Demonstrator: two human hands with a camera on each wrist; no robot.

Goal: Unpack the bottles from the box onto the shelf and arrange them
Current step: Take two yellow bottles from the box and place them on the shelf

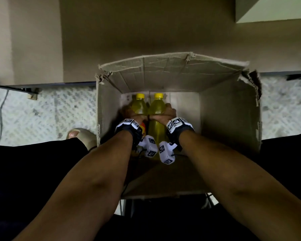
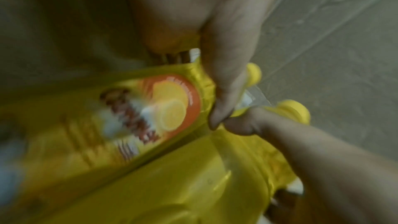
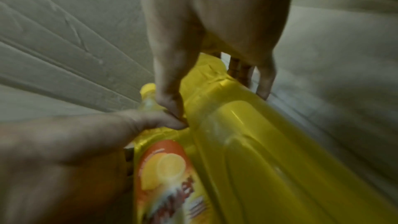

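Observation:
Two yellow bottles with yellow caps sit side by side inside the open cardboard box [image 1: 229, 119], caps toward its far wall. My left hand [image 1: 129, 113] grips the left bottle [image 1: 139, 106] around its upper body; this bottle carries an orange label [image 2: 172, 101]. My right hand [image 1: 169, 112] grips the right bottle [image 1: 157, 106] the same way. The thumbs meet between the bottles. In the left wrist view my left hand [image 2: 228, 67] curls over the labelled bottle. In the right wrist view my right hand [image 3: 215, 43] wraps the plain-sided bottle [image 3: 258, 151].
The box has torn flaps and stands on a pale speckled floor [image 1: 42, 115]. A dark ledge edge [image 1: 42, 85] runs behind it, below a tan panel [image 1: 146, 28]. A foot [image 1: 80, 136] rests left of the box. The box's right half shows bare cardboard.

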